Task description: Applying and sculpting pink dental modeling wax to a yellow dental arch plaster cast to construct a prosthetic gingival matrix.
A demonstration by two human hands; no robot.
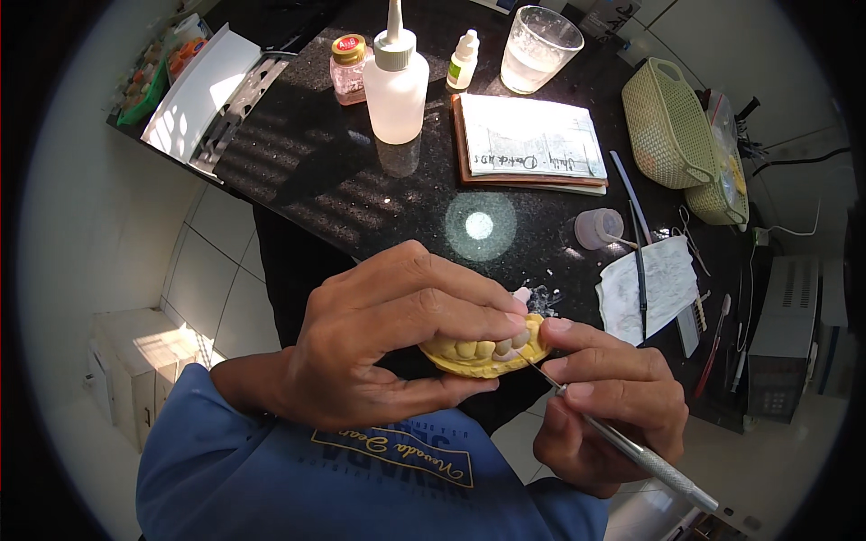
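Observation:
A yellow dental cast (475,357) with a row of teeth is gripped between the thumb and fingers of my left hand (397,334). Toward its right end, a few teeth look greyish and pinkish against the yellow. My right hand (622,397) pinches a metal dental carving tool (651,458) like a pen, and its thin tip meets the cast just below those teeth. The tool's handle slants down to the right. Part of the cast is hidden behind my left fingers. White and pink crumbs (544,300) lie on the dark worktop behind the cast.
On the dark worktop (397,203) stand a squeeze bottle (397,95), a gold-lidded jar (348,72), a dropper bottle (464,61), a glass (541,50) and a notebook (532,137). At right are a small cup (599,229), a stained cloth (651,279) and a woven basket (667,126).

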